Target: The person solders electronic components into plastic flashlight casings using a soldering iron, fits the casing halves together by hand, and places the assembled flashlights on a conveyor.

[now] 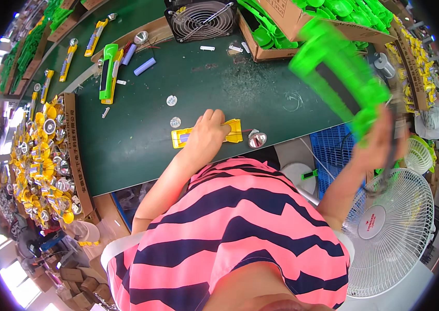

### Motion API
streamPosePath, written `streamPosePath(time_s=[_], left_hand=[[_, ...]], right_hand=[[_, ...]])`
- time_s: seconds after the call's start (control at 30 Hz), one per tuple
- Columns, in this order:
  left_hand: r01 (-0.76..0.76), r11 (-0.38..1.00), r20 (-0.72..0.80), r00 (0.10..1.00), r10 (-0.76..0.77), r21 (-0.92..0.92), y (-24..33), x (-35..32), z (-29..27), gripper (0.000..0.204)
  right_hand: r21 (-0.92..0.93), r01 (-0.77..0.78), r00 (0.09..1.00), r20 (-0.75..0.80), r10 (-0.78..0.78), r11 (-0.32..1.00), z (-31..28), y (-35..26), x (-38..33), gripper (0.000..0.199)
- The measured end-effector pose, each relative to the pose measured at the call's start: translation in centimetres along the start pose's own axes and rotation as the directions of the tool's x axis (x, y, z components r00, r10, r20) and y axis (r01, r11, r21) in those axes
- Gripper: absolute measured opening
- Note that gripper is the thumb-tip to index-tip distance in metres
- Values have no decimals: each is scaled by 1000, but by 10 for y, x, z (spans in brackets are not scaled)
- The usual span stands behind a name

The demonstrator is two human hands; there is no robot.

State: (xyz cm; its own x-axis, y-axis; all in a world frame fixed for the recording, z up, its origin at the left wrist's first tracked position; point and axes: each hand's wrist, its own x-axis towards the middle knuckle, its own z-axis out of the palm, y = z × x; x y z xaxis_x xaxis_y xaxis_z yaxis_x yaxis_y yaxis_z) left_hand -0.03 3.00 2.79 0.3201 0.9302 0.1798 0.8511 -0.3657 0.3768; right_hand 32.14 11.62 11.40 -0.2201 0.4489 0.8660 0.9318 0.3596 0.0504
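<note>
At the near edge of the green table, my left hand is closed over a yellow flashlight half-shell. A pale blue cylindrical cell shows inside that shell. Beside it lies a silver reflector head, with a red wire running toward the shell. On the right, my right hand is raised and grips a bright green plastic flashlight casing with a dark panel. Motion blurs this casing, so I cannot tell whether it is one piece or several.
A box of green casings stands at the back right, by a black fan. Two loose blue cells lie near a green-and-yellow flashlight. A carton of yellow parts is left; a white floor fan stands right.
</note>
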Motion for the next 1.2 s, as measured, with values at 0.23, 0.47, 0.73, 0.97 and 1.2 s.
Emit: streamPosePath(time_s=[0.23,0.47,0.73,0.97,1.2], left_hand=[[67,870,-225,954,-200,-489,0,-21,13,7],[54,259,-170,624,-763,-964,7,-15,11,17],[205,951,-452,843,-291,-231,-12,-10,-20,9],[203,971,-102,971,-217,-128,-34,-1,-19,4],[201,978,100,973,-207,64,-33,3,-14,5]], right_hand=[[750,-404,910,385,151,523,76,-79,-118,30],[686,-152,961,270,-55,711,88,-78,-120,39],[713,-163,848,454,-272,682,64,-94,-134,42],[835,-265,859,432,-276,483,58,-117,-119,43],[531,-813,504,847,167,-239,47,-152,-109,19]])
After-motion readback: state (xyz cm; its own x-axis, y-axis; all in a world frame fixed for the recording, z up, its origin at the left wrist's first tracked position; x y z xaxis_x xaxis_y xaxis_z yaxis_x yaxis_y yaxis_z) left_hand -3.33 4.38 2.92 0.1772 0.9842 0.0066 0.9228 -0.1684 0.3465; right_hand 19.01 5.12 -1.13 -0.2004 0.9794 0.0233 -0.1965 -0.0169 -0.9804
